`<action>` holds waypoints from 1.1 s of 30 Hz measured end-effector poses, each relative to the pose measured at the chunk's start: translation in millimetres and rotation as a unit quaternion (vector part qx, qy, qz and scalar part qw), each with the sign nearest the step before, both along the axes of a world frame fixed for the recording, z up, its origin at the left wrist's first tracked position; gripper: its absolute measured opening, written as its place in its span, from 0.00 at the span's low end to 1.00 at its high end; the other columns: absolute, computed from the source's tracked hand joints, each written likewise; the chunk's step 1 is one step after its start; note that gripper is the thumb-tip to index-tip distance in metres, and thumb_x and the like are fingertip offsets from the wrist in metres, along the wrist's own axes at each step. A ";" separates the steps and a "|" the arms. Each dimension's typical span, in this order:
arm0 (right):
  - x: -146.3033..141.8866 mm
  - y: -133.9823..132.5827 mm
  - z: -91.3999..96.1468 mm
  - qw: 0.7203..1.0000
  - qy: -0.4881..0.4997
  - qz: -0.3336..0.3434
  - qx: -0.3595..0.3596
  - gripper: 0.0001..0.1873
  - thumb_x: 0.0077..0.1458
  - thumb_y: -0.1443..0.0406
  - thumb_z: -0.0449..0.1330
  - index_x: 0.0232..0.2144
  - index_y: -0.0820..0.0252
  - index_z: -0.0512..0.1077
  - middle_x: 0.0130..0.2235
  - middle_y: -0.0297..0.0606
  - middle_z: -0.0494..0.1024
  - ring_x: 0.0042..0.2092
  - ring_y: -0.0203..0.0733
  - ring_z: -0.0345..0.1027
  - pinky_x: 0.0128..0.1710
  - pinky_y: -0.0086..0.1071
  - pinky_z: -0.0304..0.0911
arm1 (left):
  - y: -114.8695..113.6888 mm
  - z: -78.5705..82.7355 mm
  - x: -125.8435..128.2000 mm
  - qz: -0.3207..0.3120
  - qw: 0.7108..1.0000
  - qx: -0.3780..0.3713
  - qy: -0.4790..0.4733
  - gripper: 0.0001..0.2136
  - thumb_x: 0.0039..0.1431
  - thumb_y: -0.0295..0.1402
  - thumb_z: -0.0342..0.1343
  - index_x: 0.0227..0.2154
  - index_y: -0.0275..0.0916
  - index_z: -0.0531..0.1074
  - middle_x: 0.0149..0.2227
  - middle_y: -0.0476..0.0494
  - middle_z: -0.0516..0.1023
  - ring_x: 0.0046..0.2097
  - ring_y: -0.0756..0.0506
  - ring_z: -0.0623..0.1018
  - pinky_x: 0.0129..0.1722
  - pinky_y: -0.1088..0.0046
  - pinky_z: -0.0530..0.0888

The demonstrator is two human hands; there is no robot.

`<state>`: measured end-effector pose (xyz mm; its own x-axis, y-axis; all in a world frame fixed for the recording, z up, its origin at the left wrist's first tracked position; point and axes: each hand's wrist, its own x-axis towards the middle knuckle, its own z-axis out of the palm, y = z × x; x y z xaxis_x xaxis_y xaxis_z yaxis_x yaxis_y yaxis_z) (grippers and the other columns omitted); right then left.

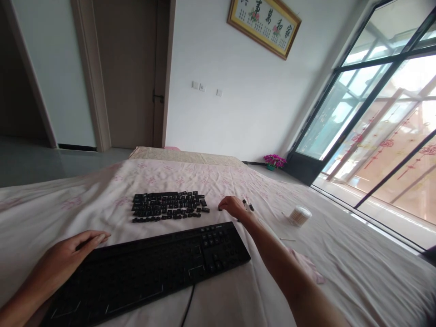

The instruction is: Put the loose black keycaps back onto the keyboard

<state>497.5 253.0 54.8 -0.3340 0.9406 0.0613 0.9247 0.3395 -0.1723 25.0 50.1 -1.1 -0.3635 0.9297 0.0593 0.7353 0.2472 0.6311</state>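
Note:
A black keyboard [136,268] lies slanted across the bed in front of me. Its left and middle part appears bare of keycaps, while keys remain towards the right end. Over its far left edge is my left hand [76,247], thumb and index tips pressed together; whatever they pinch is too small to make out. Behind the keyboard, loose black keycaps [166,204] lie in several rows on the sheet. To the right of those rows, my right hand [232,207] pinches a small black keycap [220,208] at its fingertips, low over the sheet.
Small black-and-white items [250,205] lie just beyond my right hand. Farther right stand a clear tub of cotton swabs [299,215] and a loose swab [288,239]. A pink cloth [308,265] lies partly behind my right forearm. The keyboard's cable [188,304] runs towards me.

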 end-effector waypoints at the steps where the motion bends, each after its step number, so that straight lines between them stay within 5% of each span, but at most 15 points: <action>1: -0.3 -1.9 -0.6 1.000 0.000 0.000 -0.001 0.10 0.54 0.61 0.61 0.38 0.47 0.81 0.39 0.30 0.82 0.42 0.40 0.73 0.39 0.27 0.60 | -1.1 3.0 1.0 -0.007 0.999 -0.021 -0.024 0.23 0.57 0.56 0.46 0.42 0.47 0.77 0.41 0.55 0.83 0.43 0.45 0.81 0.37 0.80 0.74; 12: -3.7 -18.7 0.9 1.000 0.024 0.014 0.011 0.12 0.54 0.64 0.61 0.40 0.52 0.80 0.43 0.36 0.79 0.46 0.43 0.72 0.44 0.29 0.60 | -4.5 15.5 7.8 -0.033 0.995 -0.038 -0.081 0.23 0.58 0.54 0.46 0.45 0.44 0.75 0.46 0.50 0.81 0.48 0.45 0.79 0.39 0.81 0.72; 23: 27.7 -102.2 1.4 0.983 0.160 0.078 0.047 0.11 0.57 0.64 0.60 0.40 0.52 0.80 0.38 0.35 0.78 0.40 0.40 0.71 0.42 0.30 0.62 | -8.6 22.7 10.8 -0.035 0.997 -0.014 -0.070 0.23 0.57 0.52 0.49 0.44 0.41 0.77 0.44 0.49 0.82 0.46 0.44 0.79 0.38 0.80 0.71; 33: 27.5 -121.4 10.8 0.989 0.079 0.100 0.072 0.10 0.59 0.65 0.59 0.39 0.50 0.80 0.36 0.34 0.77 0.43 0.40 0.69 0.42 0.30 0.59 | -11.7 26.6 12.8 -0.038 0.998 -0.021 -0.047 0.23 0.58 0.51 0.48 0.45 0.40 0.76 0.42 0.50 0.83 0.42 0.45 0.79 0.33 0.81 0.69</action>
<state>525.0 131.6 65.7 -0.4883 0.8342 0.2564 0.8017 0.5448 -0.2458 37.8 38.4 25.5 -0.2931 0.9560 -0.0119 0.6908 0.2204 0.6886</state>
